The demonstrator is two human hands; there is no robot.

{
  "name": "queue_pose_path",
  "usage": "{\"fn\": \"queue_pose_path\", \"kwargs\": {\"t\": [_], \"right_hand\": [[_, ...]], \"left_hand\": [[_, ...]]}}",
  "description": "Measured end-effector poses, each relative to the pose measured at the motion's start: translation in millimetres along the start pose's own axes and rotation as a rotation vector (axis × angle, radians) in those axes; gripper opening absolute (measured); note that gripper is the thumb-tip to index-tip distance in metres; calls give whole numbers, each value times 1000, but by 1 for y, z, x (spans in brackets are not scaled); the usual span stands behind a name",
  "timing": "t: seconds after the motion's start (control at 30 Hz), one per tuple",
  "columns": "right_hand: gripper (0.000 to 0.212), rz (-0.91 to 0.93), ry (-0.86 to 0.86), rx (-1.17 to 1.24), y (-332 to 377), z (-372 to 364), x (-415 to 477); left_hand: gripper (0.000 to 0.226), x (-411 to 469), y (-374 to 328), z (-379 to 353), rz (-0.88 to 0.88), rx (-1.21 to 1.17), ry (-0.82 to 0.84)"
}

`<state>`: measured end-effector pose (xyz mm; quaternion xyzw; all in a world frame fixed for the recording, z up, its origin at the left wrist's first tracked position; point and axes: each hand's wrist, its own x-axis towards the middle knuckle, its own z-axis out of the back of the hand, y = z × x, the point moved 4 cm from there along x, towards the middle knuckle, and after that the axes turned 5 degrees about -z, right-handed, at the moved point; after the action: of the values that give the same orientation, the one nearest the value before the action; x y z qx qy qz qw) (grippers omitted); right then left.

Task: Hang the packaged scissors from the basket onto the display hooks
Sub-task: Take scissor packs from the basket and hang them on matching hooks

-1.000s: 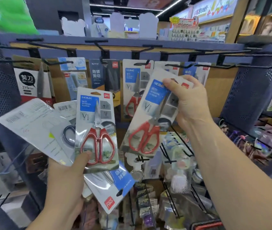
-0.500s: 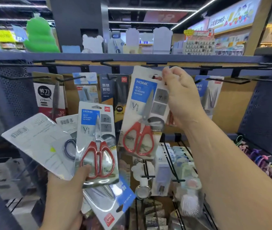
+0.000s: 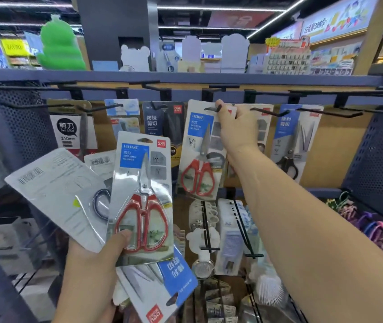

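While I'm monitoring remotely, left hand point(image 3: 92, 259) is gripping fan of spare packs point(image 3: 55, 194) low in foreground, thumb point(image 3: 121, 237) pressing on red-handled pack point(image 3: 142, 197). Farther in, right hand point(image 3: 235, 129) is pinching top edge of packaged scissors point(image 3: 200, 150), holding it at display hook point(image 3: 210, 109); threaded or not, I'm not seeing. I'm judging pack light, card stiff, blister slick: pinching card up top, steel weight hanging below, looking safest.

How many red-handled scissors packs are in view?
2: one pack frontmost in the left hand, another pack in the right hand at a hook. More may hide behind.
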<state>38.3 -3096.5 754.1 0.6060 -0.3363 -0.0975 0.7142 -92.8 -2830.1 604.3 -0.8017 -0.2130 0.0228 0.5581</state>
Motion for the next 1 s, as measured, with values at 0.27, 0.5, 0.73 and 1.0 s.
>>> {"fn": "queue_pose_path", "kwargs": {"t": [0.27,0.5,0.73,1.0], "right_hand": [[20,55,-141,-64,-11,14,-23],[36,-318,408,235,-45,-2,-136],[13,-320,255,378,-58,-4,-160],[15,-369,368,487,-41,22,-151]], "left_hand": [[52,10,4,12,63,-19,99],[57,-2,1,-6,59,-75,317],[51,-19,9,-24,156,-217,317],[25,-20,5,-26,182,-155,222]]}}
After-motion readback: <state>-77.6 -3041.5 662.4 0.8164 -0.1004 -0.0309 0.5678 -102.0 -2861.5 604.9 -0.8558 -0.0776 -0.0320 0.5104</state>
